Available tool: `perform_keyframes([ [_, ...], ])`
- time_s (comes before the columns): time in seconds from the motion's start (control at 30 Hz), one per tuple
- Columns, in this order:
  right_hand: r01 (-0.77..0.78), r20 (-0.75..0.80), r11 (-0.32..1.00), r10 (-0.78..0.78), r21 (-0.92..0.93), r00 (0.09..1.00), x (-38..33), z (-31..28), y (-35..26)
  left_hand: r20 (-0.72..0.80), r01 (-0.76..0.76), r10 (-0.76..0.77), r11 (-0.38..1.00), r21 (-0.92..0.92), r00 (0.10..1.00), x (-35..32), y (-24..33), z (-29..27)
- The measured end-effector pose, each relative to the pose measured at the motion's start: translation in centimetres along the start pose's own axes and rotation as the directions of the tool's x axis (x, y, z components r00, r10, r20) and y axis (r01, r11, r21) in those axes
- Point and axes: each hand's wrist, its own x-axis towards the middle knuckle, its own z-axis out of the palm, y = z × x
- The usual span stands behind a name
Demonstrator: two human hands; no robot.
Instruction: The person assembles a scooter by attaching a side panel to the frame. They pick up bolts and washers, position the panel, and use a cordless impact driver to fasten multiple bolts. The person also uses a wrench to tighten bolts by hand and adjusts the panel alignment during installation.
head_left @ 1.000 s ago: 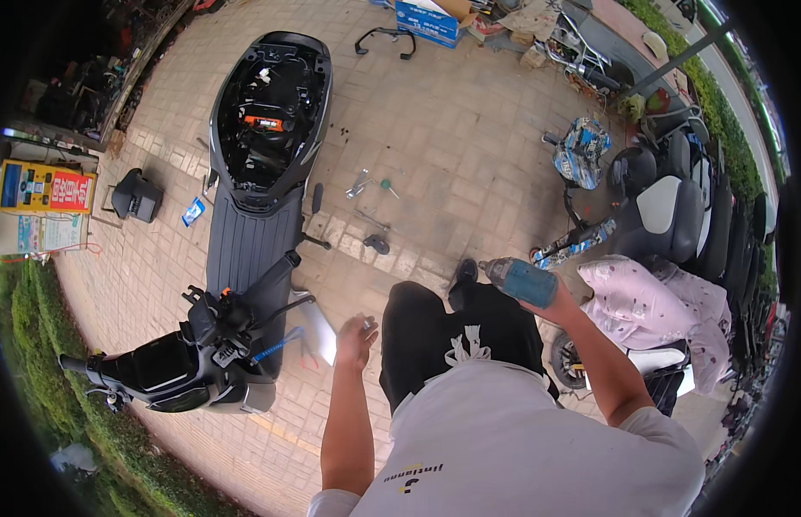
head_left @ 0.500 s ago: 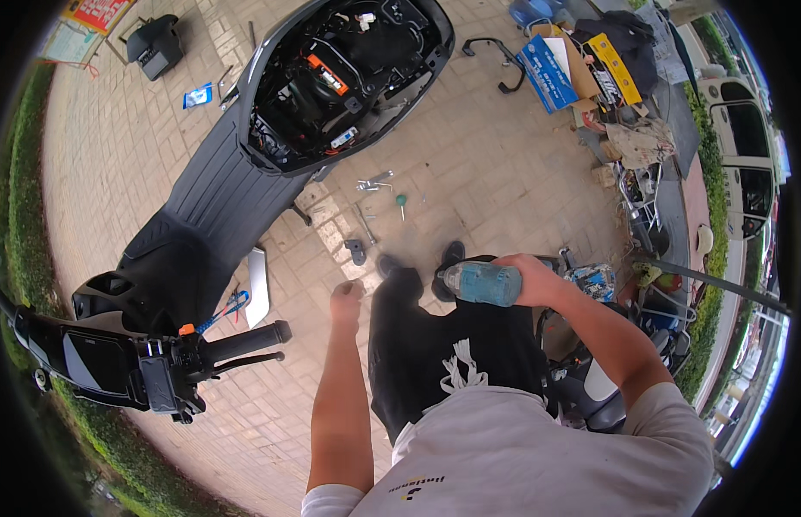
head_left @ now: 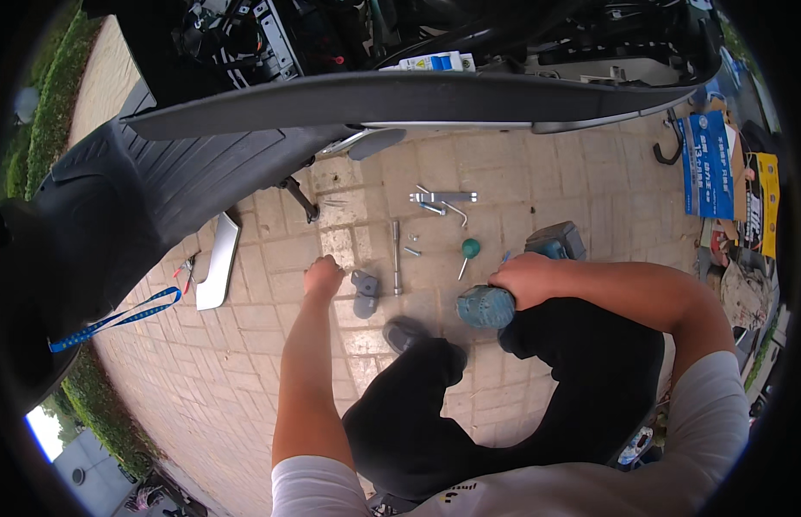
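In my right hand (head_left: 523,280) is a teal cordless power drill (head_left: 486,307), held low over the paving beside my knee. Its battery end (head_left: 557,241) points away from me. My left hand (head_left: 324,276) is closed, palm side hidden, so I cannot tell if anything is in it. Just right of it lies a dark grey plastic piece (head_left: 364,294). Between the hands are a long metal socket wrench (head_left: 396,258), a small bolt (head_left: 412,252) and a green-handled screwdriver (head_left: 469,250). Farther off sits a folding hex key set (head_left: 443,198).
An opened electric scooter (head_left: 417,102) spans the far side, its kickstand (head_left: 299,198) down and a circuit breaker (head_left: 435,62) inside. At left lie a white panel (head_left: 218,263), red-handled pliers (head_left: 187,271) and a blue strap (head_left: 116,320). A blue box (head_left: 709,164) stands far right.
I have gone from standing to a low squat nearer the scooter, knees bent. The drill has come down toward the paving with my right hand. My left hand stays closed.
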Motion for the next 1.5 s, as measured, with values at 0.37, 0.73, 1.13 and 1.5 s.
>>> perform_keyframes([
  [0.37, 0.028, 0.124, 1.0, -0.027, -0.005, 0.992, 10.6, 4.2, 2.8, -0.265, -0.148, 0.1, 0.975, -0.168, 0.959, 2.5, 2.4, 5.7],
  [0.73, -0.109, 0.204, 0.925, 0.035, 0.363, 0.978, 8.3, 6.9, 2.3, 0.074, -0.068, 0.092, 0.958, -0.277, 0.993, 4.7, 10.4, 9.7],
  [1.13, 0.363, -0.136, 0.895, -0.338, 0.26, 0.931, 5.4, 4.7, 0.4, -0.045, 0.028, 0.244, -0.287, -0.957, 0.969, -3.5, 3.2, -1.7],
  [1.5, 0.348, -0.215, 0.936, -0.329, 0.054, 0.919, 7.5, 4.1, -1.8, -0.143, 0.049, 0.287, -0.568, -0.821, 0.947, -5.1, 3.8, -1.3],
])
